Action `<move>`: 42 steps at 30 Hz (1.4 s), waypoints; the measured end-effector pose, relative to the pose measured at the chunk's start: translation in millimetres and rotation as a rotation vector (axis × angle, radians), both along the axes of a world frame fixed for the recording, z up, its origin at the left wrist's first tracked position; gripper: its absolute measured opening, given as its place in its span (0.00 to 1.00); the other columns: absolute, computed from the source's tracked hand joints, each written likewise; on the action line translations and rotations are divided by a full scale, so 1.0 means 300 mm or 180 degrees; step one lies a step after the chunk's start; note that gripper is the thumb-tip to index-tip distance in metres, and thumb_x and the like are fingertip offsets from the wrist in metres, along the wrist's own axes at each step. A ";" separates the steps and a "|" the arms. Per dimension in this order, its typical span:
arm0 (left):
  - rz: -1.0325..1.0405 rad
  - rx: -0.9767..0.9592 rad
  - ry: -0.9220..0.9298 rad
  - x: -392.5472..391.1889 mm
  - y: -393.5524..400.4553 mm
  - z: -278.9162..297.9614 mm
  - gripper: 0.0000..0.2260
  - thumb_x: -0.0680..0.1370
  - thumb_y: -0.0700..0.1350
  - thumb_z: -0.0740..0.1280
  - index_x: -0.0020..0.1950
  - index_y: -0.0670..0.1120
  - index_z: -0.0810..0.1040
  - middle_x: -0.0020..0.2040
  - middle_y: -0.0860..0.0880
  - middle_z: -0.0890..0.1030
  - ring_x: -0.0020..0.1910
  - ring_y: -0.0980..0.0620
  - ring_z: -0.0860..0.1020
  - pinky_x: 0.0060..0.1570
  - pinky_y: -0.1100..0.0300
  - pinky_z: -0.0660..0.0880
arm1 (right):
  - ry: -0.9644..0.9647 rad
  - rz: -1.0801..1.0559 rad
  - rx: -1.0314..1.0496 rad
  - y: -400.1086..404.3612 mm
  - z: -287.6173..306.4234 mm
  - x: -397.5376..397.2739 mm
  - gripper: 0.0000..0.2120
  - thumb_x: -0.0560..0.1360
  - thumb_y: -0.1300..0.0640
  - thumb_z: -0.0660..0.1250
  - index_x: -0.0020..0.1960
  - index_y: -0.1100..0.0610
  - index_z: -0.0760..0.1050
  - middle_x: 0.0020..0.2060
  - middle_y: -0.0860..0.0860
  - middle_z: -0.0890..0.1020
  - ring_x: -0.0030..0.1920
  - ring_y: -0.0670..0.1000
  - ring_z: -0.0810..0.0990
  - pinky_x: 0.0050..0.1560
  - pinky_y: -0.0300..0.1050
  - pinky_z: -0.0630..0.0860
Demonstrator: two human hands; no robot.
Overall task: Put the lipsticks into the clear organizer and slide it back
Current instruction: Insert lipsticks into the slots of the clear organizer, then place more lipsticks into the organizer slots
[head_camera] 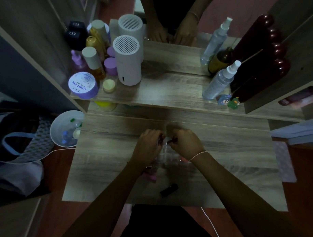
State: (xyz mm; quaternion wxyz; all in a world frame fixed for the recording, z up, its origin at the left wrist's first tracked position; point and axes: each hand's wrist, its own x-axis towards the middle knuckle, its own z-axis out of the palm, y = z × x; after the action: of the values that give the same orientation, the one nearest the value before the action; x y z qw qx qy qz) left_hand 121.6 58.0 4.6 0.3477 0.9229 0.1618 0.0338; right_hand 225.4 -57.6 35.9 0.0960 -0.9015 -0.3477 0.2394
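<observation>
The clear organizer (168, 157) stands on the wooden desk (107, 155), between my two hands and hard to make out in the dim light. My left hand (148, 145) is closed on a dark red lipstick (162, 136) at the organizer's far left corner. My right hand (186, 143) grips another reddish lipstick (171, 141) and holds it over the organizer's top. A black lipstick (169, 189) lies loose on the desk nearer to me. Pink lipsticks (150, 177) lie under my left forearm, partly hidden.
A raised shelf (169, 93) behind holds a white cylinder device (128, 60), jars and bottles on the left, spray bottles (220, 80) on the right, and a mirror behind. A white bin (65, 128) and a bag (16, 141) sit left of the desk.
</observation>
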 end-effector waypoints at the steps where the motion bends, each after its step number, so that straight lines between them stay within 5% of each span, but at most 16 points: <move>1: -0.0009 0.0004 -0.0025 -0.001 0.001 0.001 0.11 0.73 0.38 0.67 0.56 0.40 0.76 0.54 0.41 0.79 0.56 0.43 0.73 0.56 0.52 0.67 | -0.0003 -0.0013 0.0058 0.001 -0.002 0.000 0.08 0.70 0.55 0.69 0.47 0.58 0.77 0.45 0.58 0.83 0.48 0.61 0.81 0.46 0.55 0.79; 20: 0.0065 -0.0009 -0.0286 -0.023 0.012 -0.029 0.14 0.74 0.41 0.68 0.59 0.41 0.76 0.57 0.41 0.80 0.58 0.42 0.75 0.58 0.48 0.71 | -0.0036 0.0011 0.0333 -0.002 0.002 -0.012 0.09 0.71 0.59 0.69 0.50 0.61 0.77 0.47 0.60 0.82 0.48 0.61 0.80 0.47 0.52 0.77; 26: 0.0336 -0.0130 -0.0403 -0.053 0.012 -0.012 0.32 0.71 0.50 0.74 0.70 0.42 0.66 0.67 0.41 0.73 0.67 0.43 0.70 0.67 0.44 0.62 | 0.0081 -0.0131 0.0680 -0.033 0.045 -0.041 0.30 0.68 0.61 0.72 0.68 0.58 0.67 0.52 0.60 0.83 0.51 0.61 0.82 0.49 0.51 0.79; 30: 0.0481 -0.0206 -0.0588 -0.121 0.028 -0.005 0.39 0.68 0.54 0.74 0.72 0.39 0.63 0.67 0.39 0.72 0.66 0.42 0.70 0.67 0.44 0.64 | -0.0153 -0.0162 0.1010 -0.077 0.083 -0.086 0.36 0.66 0.59 0.75 0.70 0.51 0.64 0.48 0.55 0.84 0.44 0.55 0.82 0.41 0.39 0.70; 36: 0.0940 0.0051 -0.0624 -0.251 0.033 -0.066 0.23 0.72 0.48 0.71 0.64 0.41 0.71 0.59 0.40 0.77 0.58 0.44 0.74 0.58 0.50 0.71 | -0.0323 -0.0127 0.0907 -0.132 0.068 -0.196 0.13 0.73 0.55 0.67 0.56 0.52 0.73 0.35 0.47 0.78 0.39 0.53 0.79 0.36 0.45 0.74; 39: 0.1111 -0.0008 -0.0548 -0.337 0.014 -0.110 0.14 0.75 0.49 0.65 0.56 0.43 0.73 0.53 0.41 0.78 0.51 0.43 0.75 0.51 0.50 0.74 | -0.0159 0.0178 0.0736 -0.142 0.008 -0.265 0.04 0.73 0.58 0.65 0.47 0.55 0.76 0.40 0.52 0.81 0.42 0.56 0.81 0.37 0.49 0.77; 42: 0.0874 0.0108 -0.0432 -0.404 -0.015 -0.144 0.08 0.75 0.47 0.61 0.51 0.46 0.73 0.47 0.43 0.78 0.45 0.44 0.74 0.46 0.51 0.70 | -0.0033 0.0448 0.0502 -0.129 -0.062 -0.319 0.07 0.73 0.58 0.65 0.50 0.54 0.79 0.47 0.54 0.82 0.46 0.58 0.82 0.41 0.50 0.78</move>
State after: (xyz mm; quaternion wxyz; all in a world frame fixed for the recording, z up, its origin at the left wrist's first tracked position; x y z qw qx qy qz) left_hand 0.3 53.4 -38.5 0.3343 0.8935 0.2620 0.1460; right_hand 129.7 -96.2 17.2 0.1478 -0.8657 -0.4284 0.2128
